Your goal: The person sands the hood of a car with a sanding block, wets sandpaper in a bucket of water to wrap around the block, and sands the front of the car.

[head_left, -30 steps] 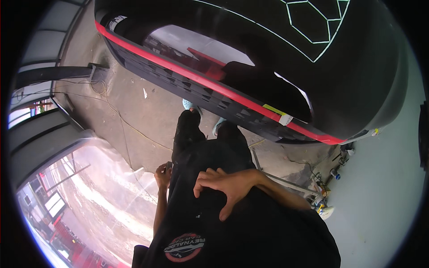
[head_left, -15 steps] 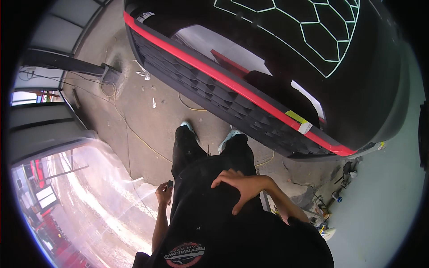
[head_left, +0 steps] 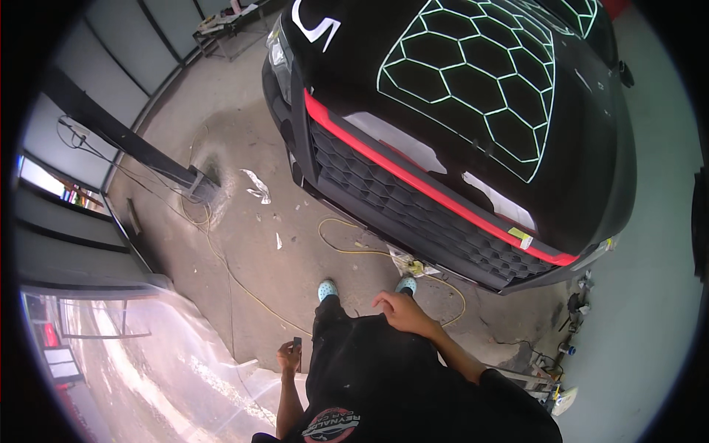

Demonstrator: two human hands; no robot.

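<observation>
My left hand (head_left: pixel 288 358) hangs low beside my left leg, its fingers closed around a small dark block-shaped object (head_left: pixel 298 343) whose exact kind I cannot make out. In front of my body is my right hand (head_left: pixel 405 311), seen from its back. Its fingers point left, loosely bent and apart, with nothing visible in them. Beyond both hands stands a black car (head_left: pixel 583 140). A red strip (head_left: pixel 413 184) runs across its front above the dark honeycomb grille (head_left: pixel 391 196). Bright hexagon lines (head_left: pixel 461 52) show on the bonnet. Neither hand touches the car.
A yellow cord (head_left: pixel 258 299) snakes over the concrete floor past my feet. A dark slanted post (head_left: pixel 125 136) stands at the left, near white scraps (head_left: pixel 256 186). Clear plastic sheeting (head_left: pixel 170 332) hangs at lower left. Assorted items (head_left: pixel 565 347) line the right wall's base.
The view has shifted, and more of the car and floor shows. My right hand has moved from a wide spread to loosely bent fingers. My left hand still holds the small dark object.
</observation>
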